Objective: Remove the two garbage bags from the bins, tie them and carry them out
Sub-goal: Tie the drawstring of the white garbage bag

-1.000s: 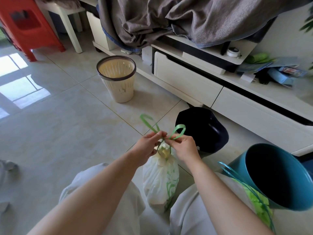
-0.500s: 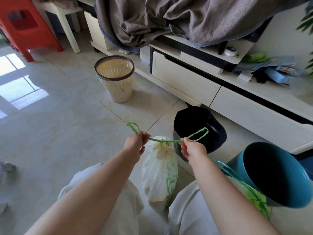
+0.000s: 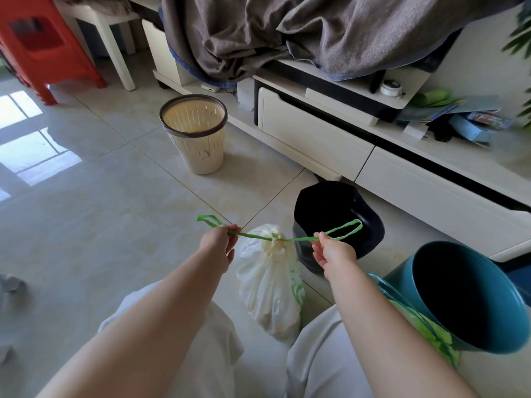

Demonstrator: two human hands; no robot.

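Left hand [image 3: 219, 244] and right hand [image 3: 333, 251] fingers pinch the green drawstring [image 3: 298, 239], apparently taut, above the white bag [image 3: 270, 294].

Bare forearms (pale grey trousers [image 3: 321, 360])

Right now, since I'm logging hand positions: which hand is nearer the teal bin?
Right. The right hand sits just left of the teal bin; the left hand is farther off, beyond the white garbage bag.

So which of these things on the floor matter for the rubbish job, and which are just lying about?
Job: white bag, green drawstring, left hand, right hand, cream bin, teal bin.
Lying about: red stool, grey blanket, black stool.
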